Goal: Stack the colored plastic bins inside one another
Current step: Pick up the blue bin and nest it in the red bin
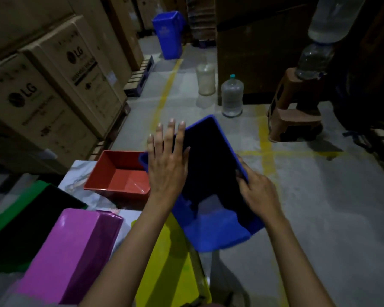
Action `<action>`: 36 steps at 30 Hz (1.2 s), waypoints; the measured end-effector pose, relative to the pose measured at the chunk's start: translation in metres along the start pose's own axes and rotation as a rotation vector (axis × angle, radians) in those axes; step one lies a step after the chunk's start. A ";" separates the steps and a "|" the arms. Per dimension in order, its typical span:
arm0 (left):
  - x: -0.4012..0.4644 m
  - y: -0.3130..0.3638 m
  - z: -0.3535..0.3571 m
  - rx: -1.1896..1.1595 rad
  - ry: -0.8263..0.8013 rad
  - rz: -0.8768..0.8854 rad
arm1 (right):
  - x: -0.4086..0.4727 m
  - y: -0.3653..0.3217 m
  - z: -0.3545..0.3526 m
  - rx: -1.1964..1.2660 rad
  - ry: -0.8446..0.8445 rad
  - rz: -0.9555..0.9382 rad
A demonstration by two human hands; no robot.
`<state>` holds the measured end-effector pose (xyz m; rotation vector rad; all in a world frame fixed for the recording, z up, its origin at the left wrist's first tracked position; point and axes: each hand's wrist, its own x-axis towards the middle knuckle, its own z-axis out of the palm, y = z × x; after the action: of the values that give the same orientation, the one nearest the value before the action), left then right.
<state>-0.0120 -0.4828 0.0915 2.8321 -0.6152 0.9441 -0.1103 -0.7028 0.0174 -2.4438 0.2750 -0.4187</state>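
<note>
A blue bin [211, 231] hangs tilted in the air past the table's right edge, its dark opening facing me. My right hand [256, 191] grips its right rim. Over the bin's left rim lies my left hand [167, 160], fingers spread flat. A red bin [120, 173] sits upright on the marble-patterned table [80, 173], just left of the blue one. A pink bin [71, 253] and a green bin [20, 218] stand at the near left. A yellow bin [171, 267] lies under my left forearm.
Stacked cardboard boxes [53, 85] fill the left. Two large water jugs [232, 96] stand on the concrete floor, with a brown plastic stool [297, 111] to their right. A blue trash can [167, 34] stands far back. Yellow lines mark the floor.
</note>
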 end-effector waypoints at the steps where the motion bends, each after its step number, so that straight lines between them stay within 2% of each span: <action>1: 0.003 -0.009 -0.001 0.021 0.010 -0.014 | -0.001 -0.004 -0.006 -0.018 -0.027 -0.048; 4: -0.005 -0.042 -0.005 0.039 0.031 0.012 | -0.008 -0.015 -0.010 -0.132 -0.067 -0.133; 6: -0.015 -0.064 -0.006 0.005 -0.016 -0.025 | -0.010 -0.023 -0.003 -0.118 -0.048 -0.103; 8: -0.025 -0.091 -0.005 -0.083 -0.076 -0.138 | -0.010 -0.030 0.004 -0.041 -0.030 0.000; 11: -0.041 -0.147 0.001 -0.242 -0.060 -0.368 | -0.015 -0.055 0.019 -0.028 0.065 0.206; 13: -0.049 -0.190 0.004 -0.356 -0.053 -0.497 | -0.020 -0.086 0.039 0.164 0.106 0.398; 15: -0.058 -0.233 0.012 -0.432 -0.073 -0.591 | -0.022 -0.124 0.067 0.346 0.067 0.499; 17: -0.067 -0.277 0.020 -0.483 -0.115 -0.656 | -0.022 -0.161 0.100 0.330 -0.032 0.442; 20: -0.076 -0.344 0.031 -0.556 -0.133 -0.727 | -0.014 -0.209 0.145 0.342 -0.066 0.415; 23: -0.067 -0.404 0.041 -0.659 -0.202 -0.724 | 0.002 -0.239 0.182 0.362 -0.070 0.440; 27: -0.041 -0.455 0.058 -0.743 -0.342 -0.574 | 0.030 -0.265 0.213 0.316 0.017 0.469; 31: -0.033 -0.479 0.082 -0.824 -0.391 -0.546 | 0.056 -0.288 0.233 0.287 0.092 0.485; 36: -0.035 -0.488 0.105 -0.856 -0.406 -0.591 | 0.075 -0.299 0.258 0.179 0.071 0.503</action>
<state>0.2179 -0.0472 0.0048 2.1720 -0.1117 -0.0277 0.0808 -0.3493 0.0281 -2.0905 0.8225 -0.2911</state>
